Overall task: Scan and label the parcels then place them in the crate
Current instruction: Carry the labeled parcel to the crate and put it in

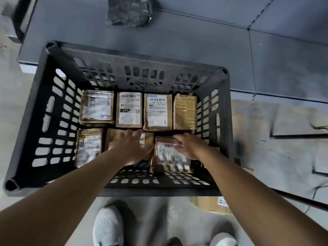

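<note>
A black slatted crate (44, 110) stands on the floor and holds several taped brown parcels with white labels. Both my arms reach down into it. My left hand (133, 148) lies flat with spread fingers on the middle parcel of the near row (113, 137). My right hand (186, 146) grips the far right corner of the near-right labelled parcel (168, 157), fingers curled over its edge. The far row holds four parcels, among them one marked 247 (129, 109). Another parcel (88, 146) lies at the near left.
A grey platform (195, 38) runs behind the crate with a black wrapped bundle (129, 11) on it. A cardboard parcel (211, 204) lies on the floor at the near right of the crate. My white shoes (108, 226) stand just in front.
</note>
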Motion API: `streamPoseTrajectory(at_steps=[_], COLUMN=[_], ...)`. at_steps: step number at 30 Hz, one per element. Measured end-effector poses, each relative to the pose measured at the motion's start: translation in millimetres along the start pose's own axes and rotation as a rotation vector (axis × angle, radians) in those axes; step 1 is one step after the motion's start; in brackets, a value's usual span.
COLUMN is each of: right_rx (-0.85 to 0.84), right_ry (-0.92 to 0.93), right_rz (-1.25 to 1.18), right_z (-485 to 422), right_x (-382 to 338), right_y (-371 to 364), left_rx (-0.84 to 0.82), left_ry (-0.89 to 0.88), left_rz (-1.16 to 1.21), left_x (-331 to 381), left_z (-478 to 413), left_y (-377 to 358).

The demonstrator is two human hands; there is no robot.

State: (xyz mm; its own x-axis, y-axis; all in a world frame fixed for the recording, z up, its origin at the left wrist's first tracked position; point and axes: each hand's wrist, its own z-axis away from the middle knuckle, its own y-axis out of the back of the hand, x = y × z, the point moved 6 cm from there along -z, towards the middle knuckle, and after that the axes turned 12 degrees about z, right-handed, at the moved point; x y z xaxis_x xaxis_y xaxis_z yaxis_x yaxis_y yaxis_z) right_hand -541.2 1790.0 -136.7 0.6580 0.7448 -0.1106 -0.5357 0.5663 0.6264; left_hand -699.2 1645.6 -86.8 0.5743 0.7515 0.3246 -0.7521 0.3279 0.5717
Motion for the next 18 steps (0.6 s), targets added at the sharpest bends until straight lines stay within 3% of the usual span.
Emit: streamPoseTrajectory(at_steps=[8,18], right_rx=[0.122,0.400], right_ry=[-0.014,-0.116], right_rz=[-0.045,-0.088], right_z=[101.9,339.8], right_x=[-23.2,-74.0], right_y=[59.0,232.8], left_rx=[0.066,0.364], left_ry=[-0.004,0.106], left_rz=[-0.054,0.103], left_x=[34.2,109.4], left_z=[82.9,298.8], left_y=[46.3,206.7])
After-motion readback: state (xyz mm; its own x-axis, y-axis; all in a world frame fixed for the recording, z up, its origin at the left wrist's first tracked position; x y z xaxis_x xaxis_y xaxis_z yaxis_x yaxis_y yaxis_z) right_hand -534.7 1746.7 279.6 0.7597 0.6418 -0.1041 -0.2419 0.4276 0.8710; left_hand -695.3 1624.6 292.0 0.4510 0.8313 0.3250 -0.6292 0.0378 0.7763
